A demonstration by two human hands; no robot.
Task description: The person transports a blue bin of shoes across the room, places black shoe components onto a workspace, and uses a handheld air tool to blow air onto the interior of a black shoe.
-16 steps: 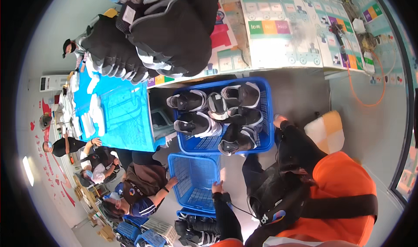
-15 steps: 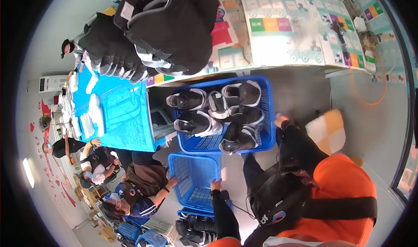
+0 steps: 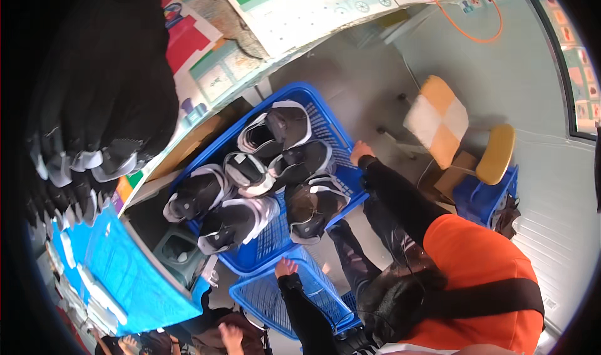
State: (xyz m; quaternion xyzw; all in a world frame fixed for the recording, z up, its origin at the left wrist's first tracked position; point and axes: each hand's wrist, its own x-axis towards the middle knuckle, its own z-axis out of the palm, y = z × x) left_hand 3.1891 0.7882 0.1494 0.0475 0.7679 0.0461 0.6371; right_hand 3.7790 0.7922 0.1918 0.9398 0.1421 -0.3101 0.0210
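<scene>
— Location? 
— Grey floor [image 3: 350, 67] beside a poster-covered tabletop [image 3: 300, 10]; a chair with an orange-and-white checked cushion [image 3: 438, 120] stands near.

— Principal item? 
— Large blue plastic mesh basket [image 3: 341, 129], floor level, with black-and-white strapped sandals [image 3: 275, 129] piled loose inside, probably for carrying in bulk.

— Secondary? 
— Smaller empty blue mesh basket [image 3: 263, 298], just below the large one.

— Hands? 
— The wearer's own hands are out of view. A crouching co-worker in an orange vest has one hand [image 3: 360, 151] curled at the large basket's rim, seemingly steadying it, and the other hand [image 3: 286, 267] on the smaller basket's rim; I cannot tell its grip.
</scene>
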